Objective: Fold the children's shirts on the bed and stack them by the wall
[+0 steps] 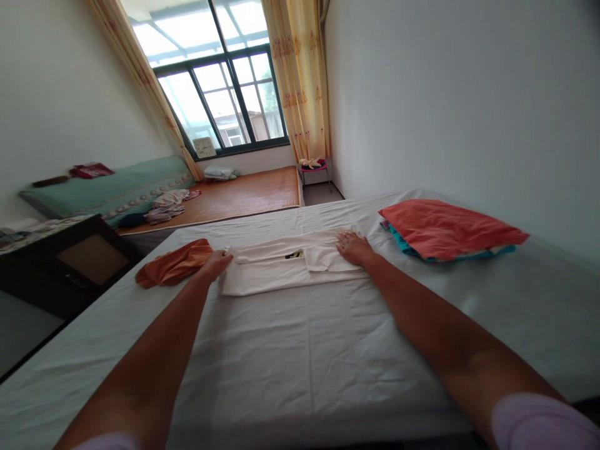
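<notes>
A cream-white shirt (267, 275), folded into a long strip, lies across the bed in front of me. Part of a dark and yellow print shows near its middle, beside a folded-over flap. My left hand (219, 262) has its fingers closed on the shirt's left end. Over the right end, my right hand (354, 248) lies flat with its fingers spread on the cloth. Just left of my left hand is a crumpled rust-orange garment (173, 264). To the right of my right hand rests a pile of folded clothes (445, 228), coral red on top with turquoise beneath.
The bed (262, 362) has a pale sheet and borders a white wall on the right. Beyond it stands a second bed with a brown mat (253, 190) and some clothes (169, 205). A dark cabinet (70, 269) is at the left, a small stool (315, 167) near the curtain.
</notes>
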A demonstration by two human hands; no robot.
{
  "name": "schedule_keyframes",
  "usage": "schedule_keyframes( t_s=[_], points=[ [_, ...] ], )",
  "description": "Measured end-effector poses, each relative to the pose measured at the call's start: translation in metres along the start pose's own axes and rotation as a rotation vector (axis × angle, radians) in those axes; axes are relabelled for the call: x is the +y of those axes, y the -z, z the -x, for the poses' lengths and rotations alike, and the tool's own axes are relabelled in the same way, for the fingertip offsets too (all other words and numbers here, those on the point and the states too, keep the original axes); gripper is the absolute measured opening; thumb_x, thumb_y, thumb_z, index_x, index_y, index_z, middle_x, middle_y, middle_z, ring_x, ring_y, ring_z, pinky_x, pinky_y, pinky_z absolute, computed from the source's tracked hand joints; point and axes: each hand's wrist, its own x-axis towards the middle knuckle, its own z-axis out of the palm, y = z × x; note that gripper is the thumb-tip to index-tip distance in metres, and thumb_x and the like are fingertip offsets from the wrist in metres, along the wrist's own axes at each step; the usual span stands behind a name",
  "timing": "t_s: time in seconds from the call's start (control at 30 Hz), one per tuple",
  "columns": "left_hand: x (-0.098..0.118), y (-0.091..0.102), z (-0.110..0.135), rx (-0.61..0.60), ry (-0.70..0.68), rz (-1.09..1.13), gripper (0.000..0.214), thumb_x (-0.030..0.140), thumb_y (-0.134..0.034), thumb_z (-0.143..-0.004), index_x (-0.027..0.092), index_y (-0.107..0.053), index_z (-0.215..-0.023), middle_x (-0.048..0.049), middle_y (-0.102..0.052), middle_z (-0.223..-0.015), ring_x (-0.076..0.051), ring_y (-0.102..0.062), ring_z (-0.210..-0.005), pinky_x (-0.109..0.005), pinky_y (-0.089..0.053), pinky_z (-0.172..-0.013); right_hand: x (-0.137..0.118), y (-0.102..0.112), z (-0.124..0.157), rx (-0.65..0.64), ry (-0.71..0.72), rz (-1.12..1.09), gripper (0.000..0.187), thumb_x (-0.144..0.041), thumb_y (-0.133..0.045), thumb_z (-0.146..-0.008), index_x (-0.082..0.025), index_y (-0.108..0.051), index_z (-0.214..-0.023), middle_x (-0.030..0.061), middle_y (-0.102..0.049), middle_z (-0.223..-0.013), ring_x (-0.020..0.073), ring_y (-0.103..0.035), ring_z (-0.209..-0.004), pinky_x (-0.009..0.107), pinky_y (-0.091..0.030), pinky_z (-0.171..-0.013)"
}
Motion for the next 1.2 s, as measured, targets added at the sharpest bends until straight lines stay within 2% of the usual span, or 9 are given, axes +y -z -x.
schedule_keyframes(
  t_s=[0.1, 0.2, 0.43, 0.7, 0.83, 0.93, 1.0, 1.1, 1.2],
  points=[
    [0.023, -0.006, -0.005, -0.022, -0.031, -0.124, 0.022, 0.028, -0.051, -0.072, 0.013, -0.065, -0.081, -0.0102, -0.068, -0.081, -0.025, -0.063, -0.087, -0.03, -0.047, -0.072, 0.003, -0.003, -0.002, 0.005, 0.006, 0.009, 0.052, -0.041, -0.029, -0.096, -0.02, -0.041, -0.142, 0.0077, -0.037, -0.151, 0.0224, -0.029, -0.138, 0.049, -0.024, -0.11],
    [0.05, -0.018, -0.008, -0.087, -0.09, -0.196, 0.023, 0.026, -0.051, -0.075, 0.015, -0.067, -0.086, -0.0096, -0.07, -0.088, -0.024, -0.062, -0.089, -0.029, -0.046, -0.076, 0.004, -0.004, -0.003, 0.009, 0.01, 0.014, 0.052, -0.041, -0.029, -0.096, -0.02, -0.041, -0.142, 0.0079, -0.037, -0.151, 0.0231, -0.03, -0.138, 0.05, -0.026, -0.109],
    [0.099, -0.064, -0.001, -0.231, -0.199, -0.224, 0.02, 0.024, -0.051, -0.078, 0.013, -0.067, -0.086, -0.0097, -0.068, -0.08, -0.021, -0.062, -0.078, -0.028, -0.044, -0.07, 0.004, -0.002, -0.002, 0.007, 0.016, 0.008, 0.052, -0.041, -0.03, -0.096, -0.02, -0.041, -0.142, 0.0079, -0.038, -0.151, 0.0229, -0.029, -0.138, 0.049, -0.026, -0.109],
    [0.128, -0.102, 0.009, -0.345, -0.164, -0.092, 0.023, 0.033, -0.056, -0.082, 0.013, -0.064, -0.09, -0.0056, -0.062, -0.064, -0.018, -0.062, -0.059, -0.027, -0.046, -0.058, 0.006, -0.002, -0.005, 0.0, 0.031, 0.007, 0.052, -0.042, -0.029, -0.096, -0.02, -0.041, -0.142, 0.0075, -0.038, -0.151, 0.0228, -0.029, -0.138, 0.046, -0.025, -0.11],
    [0.133, -0.102, 0.014, -0.427, -0.131, 0.106, 0.038, 0.047, -0.047, -0.09, 0.013, -0.061, -0.102, -0.0082, -0.067, -0.081, -0.015, -0.065, -0.057, -0.024, -0.049, -0.056, 0.006, -0.001, -0.005, -0.001, 0.032, 0.008, 0.052, -0.041, -0.03, -0.096, -0.021, -0.041, -0.142, 0.0078, -0.038, -0.15, 0.0231, -0.029, -0.138, 0.046, -0.025, -0.11],
    [0.127, -0.101, 0.02, -0.374, -0.147, 0.226, 0.04, 0.044, -0.044, -0.092, 0.013, -0.06, -0.112, -0.0123, -0.067, -0.101, -0.016, -0.069, -0.069, -0.026, -0.053, -0.062, 0.005, 0.0, -0.003, 0.005, 0.035, 0.009, 0.051, -0.041, -0.03, -0.096, -0.021, -0.042, -0.141, 0.0078, -0.039, -0.15, 0.023, -0.03, -0.137, 0.046, -0.026, -0.109],
    [0.118, -0.103, 0.03, -0.31, -0.285, 0.117, 0.038, 0.038, -0.046, -0.091, 0.014, -0.062, -0.115, -0.0134, -0.066, -0.112, -0.021, -0.068, -0.09, -0.031, -0.054, -0.078, 0.004, 0.001, -0.003, 0.01, 0.03, 0.01, 0.051, -0.041, -0.03, -0.096, -0.02, -0.042, -0.141, 0.0078, -0.039, -0.15, 0.023, -0.031, -0.137, 0.047, -0.027, -0.109],
    [0.101, -0.109, 0.049, -0.279, -0.551, -0.19, 0.044, 0.038, -0.048, -0.09, 0.02, -0.058, -0.128, -0.0105, -0.055, -0.136, -0.028, -0.048, -0.127, -0.04, -0.037, -0.106, 0.003, 0.001, -0.002, 0.015, 0.024, 0.014, 0.052, -0.041, -0.031, -0.096, -0.02, -0.042, -0.142, 0.0079, -0.04, -0.149, 0.0231, -0.031, -0.137, 0.048, -0.028, -0.108],
    [0.086, -0.109, 0.058, -0.24, -0.546, -0.399, 0.051, 0.043, -0.039, -0.094, 0.026, -0.044, -0.141, -0.0064, -0.039, -0.15, -0.029, -0.03, -0.14, -0.047, -0.025, -0.112, 0.003, 0.0, -0.001, 0.026, 0.026, 0.018, 0.051, -0.041, -0.031, -0.096, -0.02, -0.043, -0.141, 0.0078, -0.04, -0.149, 0.0228, -0.032, -0.136, 0.048, -0.029, -0.107]
  ],
)
